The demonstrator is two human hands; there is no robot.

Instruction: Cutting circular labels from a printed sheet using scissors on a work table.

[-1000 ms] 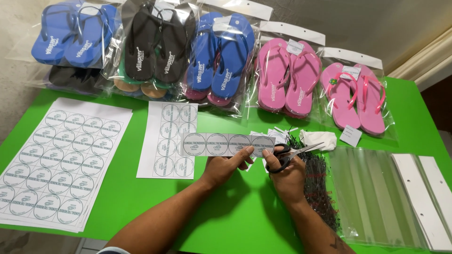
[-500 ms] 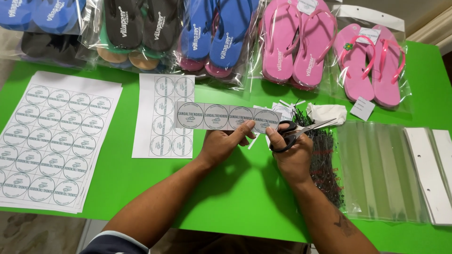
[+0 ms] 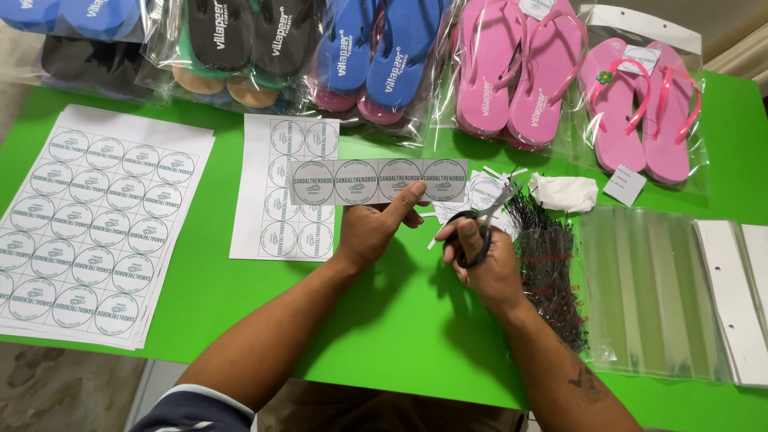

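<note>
A person's left hand point(image 3: 376, 228), at the centre of the frame, pinches a strip of four round labels point(image 3: 380, 181) between thumb and fingers, holding it level above a green table point(image 3: 400, 320) so that its long axis runs left to right across the picture. The right hand point(image 3: 480, 260), just to the right and slightly lower, is closed through the handles of a pair of scissors point(image 3: 484, 220), whose blades point up and to the right, toward the strip's right end; whether the blades touch the paper cannot be told. The strip's right end is thus the part nearest the scissors, while the left hand grips it from below near the middle. A partly cut label sheet point(image 3: 284, 188) lies under the strip's left end, with bagged flip-flops point(image 3: 520, 72) along the top.
</note>
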